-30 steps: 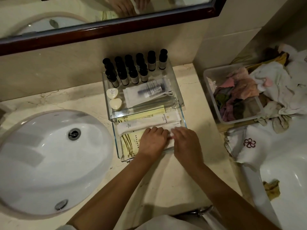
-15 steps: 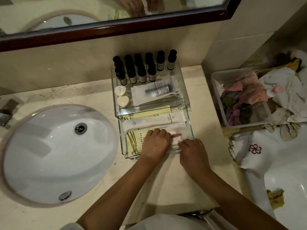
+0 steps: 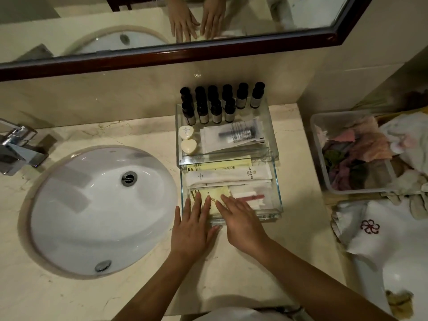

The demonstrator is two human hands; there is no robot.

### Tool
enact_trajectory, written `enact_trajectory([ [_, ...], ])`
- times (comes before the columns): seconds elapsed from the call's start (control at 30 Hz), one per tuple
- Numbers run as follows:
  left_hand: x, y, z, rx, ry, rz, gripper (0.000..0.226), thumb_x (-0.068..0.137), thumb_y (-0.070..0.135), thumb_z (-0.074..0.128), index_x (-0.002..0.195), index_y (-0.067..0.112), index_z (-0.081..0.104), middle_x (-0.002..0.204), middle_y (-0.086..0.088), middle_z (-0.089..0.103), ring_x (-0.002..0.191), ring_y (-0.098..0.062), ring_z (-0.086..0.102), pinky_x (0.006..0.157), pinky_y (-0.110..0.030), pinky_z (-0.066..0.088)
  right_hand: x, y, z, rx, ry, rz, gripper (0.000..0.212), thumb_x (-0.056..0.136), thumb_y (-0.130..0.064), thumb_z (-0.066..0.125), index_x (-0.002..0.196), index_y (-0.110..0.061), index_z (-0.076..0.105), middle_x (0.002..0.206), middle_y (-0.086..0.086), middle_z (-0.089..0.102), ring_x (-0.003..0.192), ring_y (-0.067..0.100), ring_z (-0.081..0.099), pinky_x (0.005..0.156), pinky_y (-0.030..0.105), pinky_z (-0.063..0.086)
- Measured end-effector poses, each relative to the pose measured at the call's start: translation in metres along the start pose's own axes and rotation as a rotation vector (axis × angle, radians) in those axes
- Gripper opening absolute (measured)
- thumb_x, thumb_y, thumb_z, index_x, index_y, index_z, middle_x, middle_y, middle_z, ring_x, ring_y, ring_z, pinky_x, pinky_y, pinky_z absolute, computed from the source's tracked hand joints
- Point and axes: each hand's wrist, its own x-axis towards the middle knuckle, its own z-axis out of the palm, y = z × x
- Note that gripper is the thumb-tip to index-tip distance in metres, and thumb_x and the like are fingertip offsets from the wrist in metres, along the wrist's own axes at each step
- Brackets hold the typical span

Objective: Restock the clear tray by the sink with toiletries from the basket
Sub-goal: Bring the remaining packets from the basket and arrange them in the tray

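The clear glass tray (image 3: 278,188) is set on the pale marble desk (image 3: 231,274), just right of the round white sink (image 3: 102,212). Both hands are laid flat in the near part of the tray. The left hand (image 3: 192,225) is held open, its straight fingers spread on a pale yellow flat packet (image 3: 222,193). The right hand (image 3: 240,221) is held flat too, just beside the left one, over the same packet and the edge of a thin white packet with a red strip (image 3: 252,198). Nothing is gripped. A long white paper packet (image 3: 229,176) is laid in the middle of the tray. Two white heart-shaped soaps (image 3: 188,146) and small dark bottles (image 3: 216,112) are kept at the far end. A clear plastic tub of coloured cloths (image 3: 322,163) is seen to the right.
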Motion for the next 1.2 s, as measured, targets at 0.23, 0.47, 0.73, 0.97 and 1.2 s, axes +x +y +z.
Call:
enact_trajectory([
  [0.23, -0.001, -0.004, -0.011, -0.052, 0.009, -0.013, 0.071, 0.092, 0.061, 0.002, 0.142, 0.022, 0.035, 0.145, -0.01, 0.043, 0.131, -0.032, 0.044, 0.099, -0.052, 0.041, -0.002, 0.011, -0.017, 0.096, 0.029, -0.068, 0.059, 0.072, -0.006, 0.065, 0.129, -0.015, 0.055, 0.137, 0.011, 0.052, 0.124, 0.03, 0.053, 0.101, 0.046, 0.042],
  [0.47, -0.016, -0.021, -0.057, -0.404, 0.308, -0.178, 0.081, 0.086, 0.069, 0.013, 0.14, 0.016, 0.042, 0.149, -0.011, 0.036, 0.14, -0.028, 0.029, 0.113, -0.039, 0.023, -0.002, 0.029, -0.072, 0.396, 0.012, 0.093, 0.038, 0.093, -0.011, 0.046, 0.13, -0.015, 0.053, 0.139, 0.001, 0.045, 0.113, 0.014, 0.058, 0.1, 0.023, 0.043],
  [0.73, -0.079, -0.048, -0.05, -0.53, 0.439, -0.593, 0.038, 0.094, 0.029, 0.052, 0.128, 0.013, 0.056, 0.146, -0.015, 0.035, 0.139, -0.03, 0.022, 0.111, -0.039, 0.022, 0.006, 0.009, -0.115, 0.493, 0.093, 0.078, 0.025, 0.094, -0.013, 0.051, 0.115, -0.015, 0.062, 0.125, 0.005, 0.054, 0.078, 0.006, 0.058, 0.07, 0.017, 0.055],
  [0.97, -0.204, -0.077, -0.03, -0.717, 0.433, -0.854, 0.041, 0.091, 0.035, 0.054, 0.131, 0.023, 0.051, 0.152, -0.013, 0.025, 0.144, -0.024, 0.008, 0.113, -0.035, 0.015, -0.02, -0.107, -0.125, 0.373, 0.007, -0.274, 0.023, 0.092, -0.019, 0.055, 0.111, -0.017, 0.066, 0.11, -0.002, 0.066, 0.077, 0.01, 0.057, 0.071, 0.019, 0.038],
  [1.2, -0.414, -0.079, -0.013, -0.8, 0.848, -1.174, 0.037, 0.09, 0.025, 0.06, 0.126, 0.017, 0.057, 0.149, -0.013, 0.028, 0.141, -0.021, 0.025, 0.106, -0.02, 0.025, -0.123, -0.272, -0.117, 0.419, -0.136, -0.722, 0.017, 0.09, -0.018, 0.058, 0.105, -0.021, 0.067, 0.084, -0.013, 0.061, 0.072, 0.004, 0.057, 0.062, 0.003, 0.039],
])
